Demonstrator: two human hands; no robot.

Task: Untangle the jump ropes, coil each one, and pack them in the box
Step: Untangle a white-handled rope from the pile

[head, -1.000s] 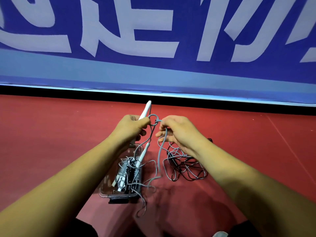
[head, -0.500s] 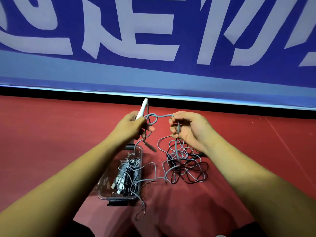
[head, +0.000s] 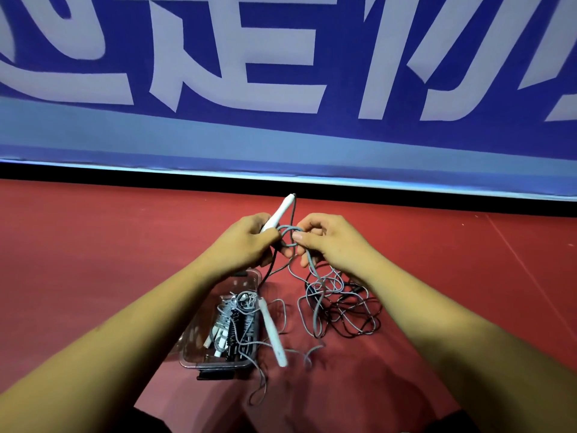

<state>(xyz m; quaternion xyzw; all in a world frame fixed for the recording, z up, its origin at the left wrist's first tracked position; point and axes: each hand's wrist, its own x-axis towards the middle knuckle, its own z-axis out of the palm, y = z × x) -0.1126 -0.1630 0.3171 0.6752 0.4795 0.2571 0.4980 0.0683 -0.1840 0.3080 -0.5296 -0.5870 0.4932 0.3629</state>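
Left hand (head: 246, 243): grip clamped on white handle (head: 278, 214), tip pointing up. Right hand (head: 332, 242): grip pinched on grey rope (head: 288, 230) loop just beside it. Grey-and-black tangle (head: 340, 307) lay on red floor (head: 93, 260), beside clear box (head: 218, 365) holding coiled ropes (head: 232, 323). Second handle (head: 274, 335) lay across its right rim.

Left hand (head: 246, 242): grips a white handle (head: 279, 214), its tip pointing up.
Right hand (head: 331, 242): pinches a grey rope loop (head: 288, 230) beside the left hand.
Box (head: 184, 357): clear, on the red floor (head: 93, 245), holding coiled ropes.
Tangle (head: 340, 304): grey and black rope, just right of the box.
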